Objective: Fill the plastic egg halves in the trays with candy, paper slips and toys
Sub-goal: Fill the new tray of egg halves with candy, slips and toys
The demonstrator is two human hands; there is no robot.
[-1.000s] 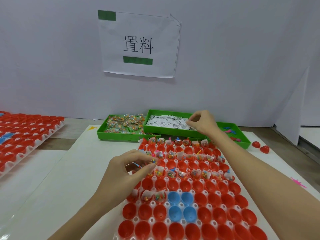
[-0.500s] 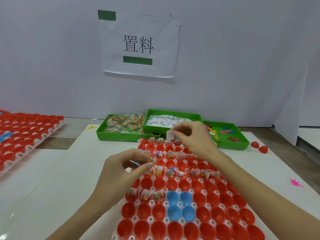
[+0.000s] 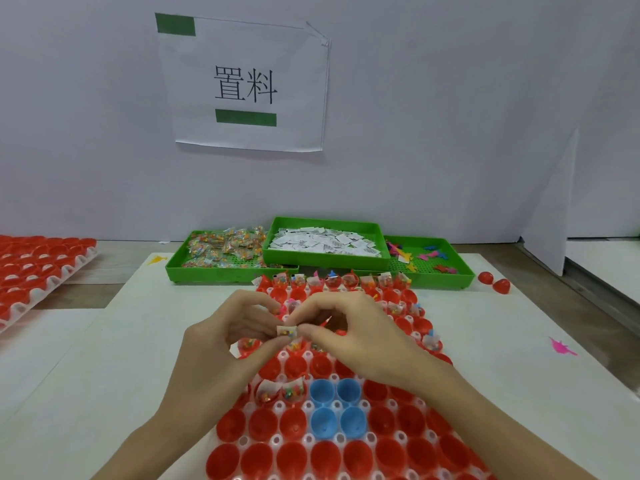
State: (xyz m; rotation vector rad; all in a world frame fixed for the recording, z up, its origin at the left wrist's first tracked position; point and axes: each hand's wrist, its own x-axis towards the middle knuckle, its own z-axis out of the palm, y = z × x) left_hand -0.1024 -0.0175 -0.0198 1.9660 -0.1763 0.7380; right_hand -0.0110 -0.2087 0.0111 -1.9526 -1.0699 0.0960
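While a printed paper sign (image 3: 244, 84) hangs on the white wall behind, we look down on a white worktop (image 3: 86, 375) carrying a large white tray (image 3: 332, 407) packed with red egg halves (image 3: 294, 424), four blue egg halves (image 3: 337, 407) grouped near its middle. A second tray of red halves (image 3: 38, 268) sits well apart at the left edge. Along the back of the worktop stand three green bins: the left bin (image 3: 225, 271) holds wrapped candy (image 3: 225, 245), the middle bin (image 3: 325, 259) holds paper slips (image 3: 322, 242), and the right bin (image 3: 436, 275) holds small coloured toys (image 3: 433, 261). Two loose red halves (image 3: 493, 282) lie just beside the right bin. Halves in the far rows of the large tray already carry candy and slips; the near rows are bare. Above the tray's middle we see both hands meet. The left hand (image 3: 221, 355) and the right hand (image 3: 356, 337) each form a narrow grip, thumb and forefinger pinching opposite ends of one small paper slip (image 3: 287, 330) held between them, other fingers curled. A pink toy (image 3: 562, 348) lies on the worktop at the right.
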